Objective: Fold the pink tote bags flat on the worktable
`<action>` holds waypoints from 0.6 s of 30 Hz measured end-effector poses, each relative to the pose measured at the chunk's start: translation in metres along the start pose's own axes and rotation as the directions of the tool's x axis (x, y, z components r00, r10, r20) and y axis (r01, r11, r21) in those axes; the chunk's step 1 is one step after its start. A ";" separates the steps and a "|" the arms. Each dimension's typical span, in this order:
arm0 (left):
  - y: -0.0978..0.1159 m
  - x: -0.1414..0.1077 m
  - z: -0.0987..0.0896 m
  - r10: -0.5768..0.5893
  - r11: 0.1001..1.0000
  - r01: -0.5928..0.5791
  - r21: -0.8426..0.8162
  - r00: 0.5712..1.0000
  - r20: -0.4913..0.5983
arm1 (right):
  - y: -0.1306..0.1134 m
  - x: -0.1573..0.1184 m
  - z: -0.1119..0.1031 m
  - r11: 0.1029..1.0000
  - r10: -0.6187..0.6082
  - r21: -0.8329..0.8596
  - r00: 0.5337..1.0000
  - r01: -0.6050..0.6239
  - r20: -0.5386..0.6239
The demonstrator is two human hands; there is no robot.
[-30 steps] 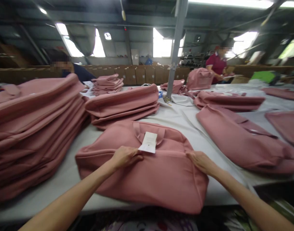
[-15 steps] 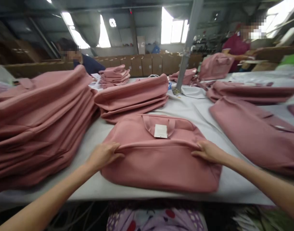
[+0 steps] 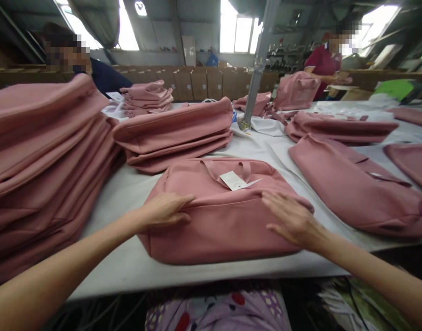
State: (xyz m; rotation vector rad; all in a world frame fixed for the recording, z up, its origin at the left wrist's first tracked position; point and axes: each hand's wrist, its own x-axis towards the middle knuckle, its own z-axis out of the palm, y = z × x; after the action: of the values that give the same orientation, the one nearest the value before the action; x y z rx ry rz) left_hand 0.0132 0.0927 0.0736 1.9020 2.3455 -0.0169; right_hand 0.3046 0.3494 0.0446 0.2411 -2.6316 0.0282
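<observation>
A pink bag (image 3: 217,234) lies flat in front of me on the white-covered table, its short handles at the far side. A white paper tag (image 3: 233,180) rests by the handles, one corner lifted. My left hand (image 3: 167,210) pinches the raised fold across the bag, thumb below and fingers on top. On the right part of the same fold, my right hand (image 3: 293,220) lies with its fingers stretched out, palm down on the fabric.
A tall stack of pink bags (image 3: 41,174) stands at the left, a lower stack (image 3: 176,133) behind. More pink bags (image 3: 352,188) lie at the right. A metal post (image 3: 261,64) rises beyond. Two people (image 3: 107,80) (image 3: 323,64) are across the table, before cardboard boxes (image 3: 197,82).
My hands have come closer together along the fold. My right hand has opened from its grip and flattened on the bag. The tag has tilted, and the view has shifted.
</observation>
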 end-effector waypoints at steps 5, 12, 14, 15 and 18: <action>0.020 0.005 -0.014 0.208 0.978 -0.208 0.036 0.978 -0.016 | -0.057 0.046 0.044 0.695 -0.636 0.580 0.739 0.425 0.222; 0.007 -0.010 -0.005 0.206 0.970 -0.202 0.132 0.978 -0.015 | -0.014 0.049 0.140 0.841 -0.421 0.506 0.816 0.189 0.396; -0.016 -0.024 -0.002 0.121 0.984 -0.112 0.139 0.991 -0.056 | -0.014 0.046 0.136 0.854 -0.421 0.481 0.809 0.201 0.409; -0.025 -0.030 0.000 0.105 0.987 -0.097 0.130 0.993 -0.059 | -0.017 0.046 0.132 0.856 -0.424 0.474 0.805 0.207 0.414; -0.036 -0.040 0.004 0.099 0.993 -0.094 0.076 0.993 -0.059 | -0.043 0.064 0.119 0.789 -0.540 0.533 0.759 0.305 0.364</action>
State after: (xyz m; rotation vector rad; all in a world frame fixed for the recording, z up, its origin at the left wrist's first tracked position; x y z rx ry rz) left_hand -0.0138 0.0459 0.0710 2.0775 2.3191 -0.0348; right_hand 0.2009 0.2887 -0.0305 1.1725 -2.9667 0.4799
